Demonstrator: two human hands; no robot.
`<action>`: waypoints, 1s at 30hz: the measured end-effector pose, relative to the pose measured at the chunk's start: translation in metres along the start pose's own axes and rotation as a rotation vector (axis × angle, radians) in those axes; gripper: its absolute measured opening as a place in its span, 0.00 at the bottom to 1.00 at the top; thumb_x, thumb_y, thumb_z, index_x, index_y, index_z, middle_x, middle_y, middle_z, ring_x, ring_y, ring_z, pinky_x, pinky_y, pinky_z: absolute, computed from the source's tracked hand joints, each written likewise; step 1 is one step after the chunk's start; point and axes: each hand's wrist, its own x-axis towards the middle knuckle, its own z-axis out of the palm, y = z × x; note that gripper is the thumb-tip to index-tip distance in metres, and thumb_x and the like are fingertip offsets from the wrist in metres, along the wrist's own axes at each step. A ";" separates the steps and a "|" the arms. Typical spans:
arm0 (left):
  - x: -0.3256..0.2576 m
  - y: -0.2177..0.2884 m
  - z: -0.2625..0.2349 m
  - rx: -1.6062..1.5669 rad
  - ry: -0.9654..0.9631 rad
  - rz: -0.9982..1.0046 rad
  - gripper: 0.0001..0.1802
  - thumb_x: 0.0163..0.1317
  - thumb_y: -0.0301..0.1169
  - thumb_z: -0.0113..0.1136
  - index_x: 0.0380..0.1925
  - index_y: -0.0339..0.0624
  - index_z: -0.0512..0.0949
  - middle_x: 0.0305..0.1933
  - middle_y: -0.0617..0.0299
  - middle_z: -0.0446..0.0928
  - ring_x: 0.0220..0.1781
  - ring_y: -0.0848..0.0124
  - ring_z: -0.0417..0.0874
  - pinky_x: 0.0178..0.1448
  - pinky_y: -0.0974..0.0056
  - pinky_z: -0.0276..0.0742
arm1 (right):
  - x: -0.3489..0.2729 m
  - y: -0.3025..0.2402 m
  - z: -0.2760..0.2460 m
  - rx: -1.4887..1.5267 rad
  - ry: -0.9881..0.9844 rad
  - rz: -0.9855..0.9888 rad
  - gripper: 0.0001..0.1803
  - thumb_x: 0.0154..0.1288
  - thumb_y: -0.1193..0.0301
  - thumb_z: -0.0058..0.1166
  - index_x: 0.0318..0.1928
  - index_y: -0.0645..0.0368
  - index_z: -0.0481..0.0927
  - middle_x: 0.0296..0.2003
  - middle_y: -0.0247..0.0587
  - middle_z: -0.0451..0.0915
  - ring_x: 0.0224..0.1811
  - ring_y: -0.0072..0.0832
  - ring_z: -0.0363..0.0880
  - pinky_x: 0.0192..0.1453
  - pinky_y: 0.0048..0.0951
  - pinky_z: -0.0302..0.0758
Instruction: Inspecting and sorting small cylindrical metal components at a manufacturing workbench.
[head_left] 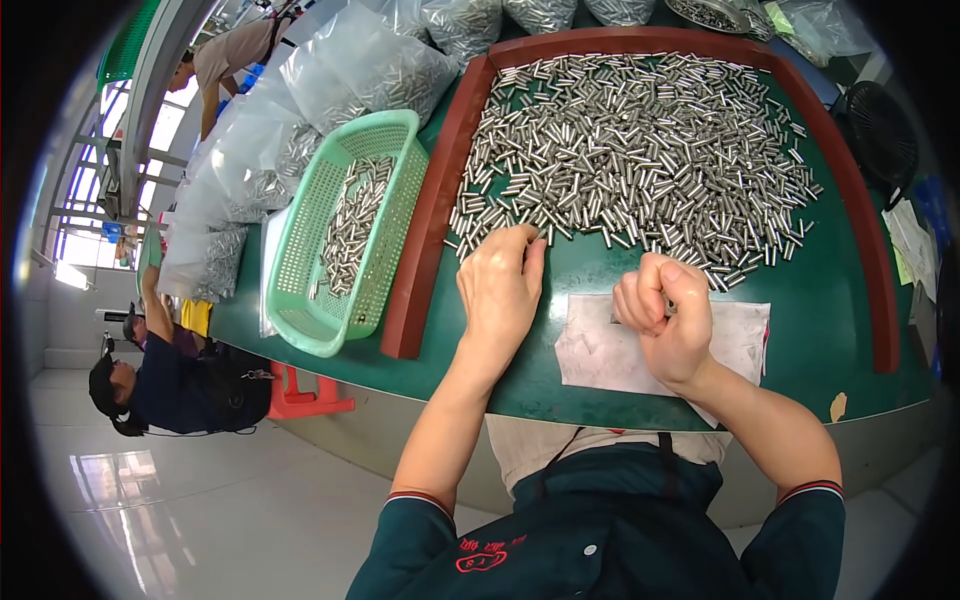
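Observation:
A big heap of small shiny metal pins (640, 150) lies on a green table (810, 330) inside a dark red frame (435, 210). My left hand (500, 290) rests palm down at the heap's near left edge, fingertips touching the nearest pins. My right hand (665, 315) is curled into a fist over a white sheet of paper (600, 350) in front of the heap; a few pins seem to sit inside the fist, mostly hidden. A light green plastic basket (300, 260) to the left holds a row of sorted pins (350, 225).
Clear plastic bags of pins (330, 90) are stacked at the back left and along the far edge. A black fan (880, 130) and papers (915, 245) sit at the right. Other people (170, 380) work at the left, near a red stool (300, 395).

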 end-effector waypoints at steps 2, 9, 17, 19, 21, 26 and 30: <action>0.001 0.003 -0.001 -0.014 -0.016 -0.005 0.03 0.48 0.24 0.58 0.23 0.37 0.75 0.19 0.54 0.73 0.19 0.59 0.74 0.24 0.59 0.67 | 0.000 -0.001 -0.002 0.010 0.002 0.012 0.18 0.59 0.67 0.33 0.13 0.57 0.56 0.09 0.29 0.54 0.13 0.16 0.47 0.18 0.20 0.47; -0.015 0.024 -0.015 -0.505 -0.531 0.053 0.03 0.45 0.23 0.60 0.22 0.36 0.77 0.15 0.57 0.71 0.15 0.69 0.69 0.21 0.66 0.64 | -0.001 -0.002 -0.005 0.043 0.013 0.004 0.18 0.59 0.68 0.32 0.13 0.56 0.55 0.09 0.28 0.53 0.13 0.16 0.48 0.19 0.20 0.48; -0.015 0.025 -0.014 -0.395 -0.491 0.142 0.03 0.43 0.23 0.60 0.21 0.39 0.77 0.15 0.57 0.72 0.16 0.64 0.71 0.23 0.63 0.65 | -0.002 -0.003 -0.007 0.002 -0.058 -0.036 0.18 0.59 0.66 0.33 0.13 0.55 0.54 0.09 0.28 0.52 0.13 0.17 0.46 0.19 0.21 0.47; -0.014 0.027 -0.016 -0.391 -0.501 0.154 0.03 0.43 0.23 0.60 0.21 0.39 0.77 0.15 0.58 0.72 0.16 0.63 0.71 0.24 0.63 0.65 | -0.003 -0.003 -0.006 0.006 -0.052 -0.017 0.17 0.58 0.68 0.33 0.13 0.57 0.54 0.10 0.28 0.52 0.14 0.16 0.47 0.19 0.20 0.47; -0.014 0.027 -0.017 -0.381 -0.498 0.161 0.03 0.43 0.23 0.60 0.21 0.39 0.77 0.15 0.57 0.72 0.16 0.63 0.71 0.24 0.63 0.65 | -0.004 -0.002 -0.005 0.004 -0.047 -0.019 0.17 0.58 0.67 0.33 0.13 0.57 0.54 0.10 0.28 0.52 0.14 0.16 0.47 0.19 0.21 0.47; -0.015 0.025 -0.016 -0.380 -0.498 0.174 0.03 0.43 0.23 0.60 0.21 0.39 0.76 0.17 0.56 0.73 0.18 0.61 0.73 0.24 0.63 0.67 | -0.002 0.001 -0.006 -0.023 -0.073 -0.043 0.20 0.61 0.63 0.32 0.13 0.54 0.55 0.08 0.28 0.52 0.11 0.18 0.45 0.18 0.22 0.47; -0.015 0.026 -0.017 -0.380 -0.504 0.166 0.03 0.43 0.23 0.59 0.21 0.38 0.76 0.18 0.55 0.74 0.19 0.59 0.74 0.25 0.61 0.68 | -0.003 0.003 -0.007 -0.024 -0.079 -0.047 0.20 0.61 0.63 0.32 0.13 0.54 0.55 0.08 0.27 0.52 0.11 0.17 0.44 0.18 0.22 0.47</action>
